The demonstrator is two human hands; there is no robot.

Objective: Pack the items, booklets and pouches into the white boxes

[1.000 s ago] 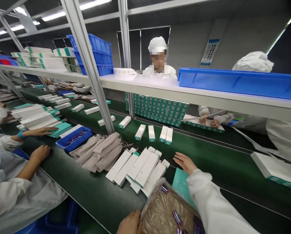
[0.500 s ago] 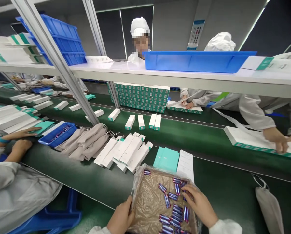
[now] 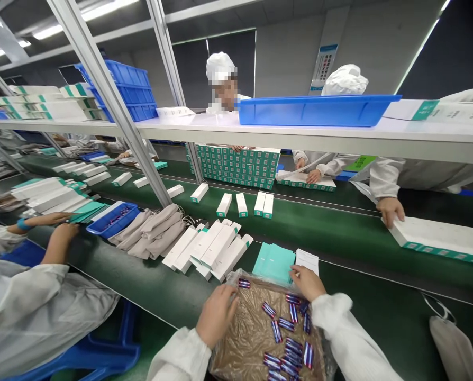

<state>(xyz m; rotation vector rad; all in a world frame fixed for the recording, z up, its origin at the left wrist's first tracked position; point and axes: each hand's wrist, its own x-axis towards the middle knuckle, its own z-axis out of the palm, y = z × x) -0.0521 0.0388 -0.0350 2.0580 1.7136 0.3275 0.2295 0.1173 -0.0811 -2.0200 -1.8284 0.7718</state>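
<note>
A box lined with clear plastic (image 3: 248,338) stands in front of me, with several blue and red batteries (image 3: 294,349) lying in it, mostly at its right side. My left hand (image 3: 218,315) is over the box's left rim, its fingers bent; what is under them is hidden. Beyond the far right corner, my right hand (image 3: 308,281) has its fingertips together at the edge of the teal booklets (image 3: 274,262), beside a white printed sheet (image 3: 308,260). Whether it pinches anything is too small to make out.
Left of the booklets lie long white boxes (image 3: 216,246), grey cloth pouches (image 3: 153,230) and a blue tray (image 3: 113,219). A co-worker's arms reach in at the left. A shelf (image 3: 300,135) crosses above the green belt (image 3: 319,219). One grey pouch (image 3: 453,344) lies at the right.
My right hand has left the batteries and moved up to the booklets. My left hand has moved up along the box's rim. Across the belt, a person's hand has shifted to the long white pack's left end.
</note>
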